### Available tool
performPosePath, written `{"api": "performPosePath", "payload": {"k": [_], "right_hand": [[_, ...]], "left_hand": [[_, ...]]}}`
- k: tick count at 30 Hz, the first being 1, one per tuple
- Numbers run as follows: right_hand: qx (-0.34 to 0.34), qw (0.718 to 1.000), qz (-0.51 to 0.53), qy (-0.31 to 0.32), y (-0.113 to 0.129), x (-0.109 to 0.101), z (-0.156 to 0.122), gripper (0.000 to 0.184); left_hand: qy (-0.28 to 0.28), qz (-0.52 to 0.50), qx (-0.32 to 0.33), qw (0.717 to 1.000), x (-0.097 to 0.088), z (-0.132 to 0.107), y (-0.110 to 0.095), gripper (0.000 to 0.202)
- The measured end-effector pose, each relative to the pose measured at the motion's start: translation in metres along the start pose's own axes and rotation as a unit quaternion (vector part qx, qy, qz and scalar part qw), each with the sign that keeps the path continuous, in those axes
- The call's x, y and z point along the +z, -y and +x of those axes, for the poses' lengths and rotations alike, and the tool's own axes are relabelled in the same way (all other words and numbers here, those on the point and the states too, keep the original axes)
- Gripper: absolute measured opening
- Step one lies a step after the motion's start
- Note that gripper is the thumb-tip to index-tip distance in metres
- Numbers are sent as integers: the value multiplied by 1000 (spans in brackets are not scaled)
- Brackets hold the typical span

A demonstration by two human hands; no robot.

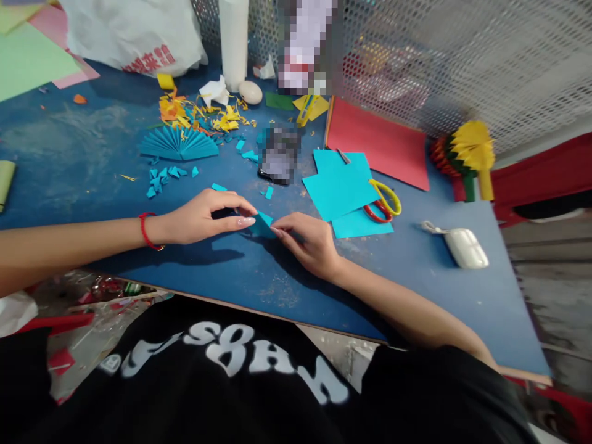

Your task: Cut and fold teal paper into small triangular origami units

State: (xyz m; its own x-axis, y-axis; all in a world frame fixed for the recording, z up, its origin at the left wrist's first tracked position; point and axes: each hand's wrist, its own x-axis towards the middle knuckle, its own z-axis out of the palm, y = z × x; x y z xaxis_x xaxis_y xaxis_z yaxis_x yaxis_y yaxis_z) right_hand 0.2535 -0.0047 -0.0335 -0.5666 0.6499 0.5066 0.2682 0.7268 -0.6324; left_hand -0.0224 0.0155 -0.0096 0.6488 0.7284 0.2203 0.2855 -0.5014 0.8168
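Blue tabletop fills the scene, backed at the far side by a white mesh wall. We locate the teal paper piece near the near edge, at the centre, directly between both hands.

The left hand lies to the left of the piece, arched, with its fingers extended and one fingertip pressed on the piece's left end. We cannot tell whether the thumb grips from below. The right hand lies to the right and slightly nearer, fingers curled, its fingertips pinching the right end. Both hands touch the piece, so neither is closer. The long axis of the piece runs roughly left to right, from one hand to the other.

Open room: bare tabletop lies to the left of the left hand and near the right hand. Farther right, we note stacked teal sheets with scissors resting on them. Far left, a pleated teal fan sits among loose scraps. A white device lies well apart at right.
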Motion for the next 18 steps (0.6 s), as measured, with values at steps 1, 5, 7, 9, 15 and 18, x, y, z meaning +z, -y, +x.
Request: {"api": "performPosePath", "payload": {"k": [1, 5, 7, 9, 15, 18], "right_hand": [[26, 999, 20, -7, 0, 0, 3, 16], [120, 987, 103, -6, -3, -3, 16, 20], [151, 979, 139, 4, -8, -3, 23, 23], [173, 970, 171, 12, -13, -3, 31, 28], [248, 904, 346, 29, -22, -3, 50, 33], [257, 897, 356, 40, -21, -6, 51, 29]], "left_hand": [[-3, -19, -14, 1000, 2, 7, 0, 31], [-11, -86, -43, 995, 12, 31, 0, 48], [-26, -108, -48, 993, 15, 40, 2, 49], [-33, -126, -57, 990, 17, 45, 4, 48], [-42, -125, -35, 991, 17, 45, 7, 43], [-33, -117, -26, 992, 16, 44, 6, 41]]}}
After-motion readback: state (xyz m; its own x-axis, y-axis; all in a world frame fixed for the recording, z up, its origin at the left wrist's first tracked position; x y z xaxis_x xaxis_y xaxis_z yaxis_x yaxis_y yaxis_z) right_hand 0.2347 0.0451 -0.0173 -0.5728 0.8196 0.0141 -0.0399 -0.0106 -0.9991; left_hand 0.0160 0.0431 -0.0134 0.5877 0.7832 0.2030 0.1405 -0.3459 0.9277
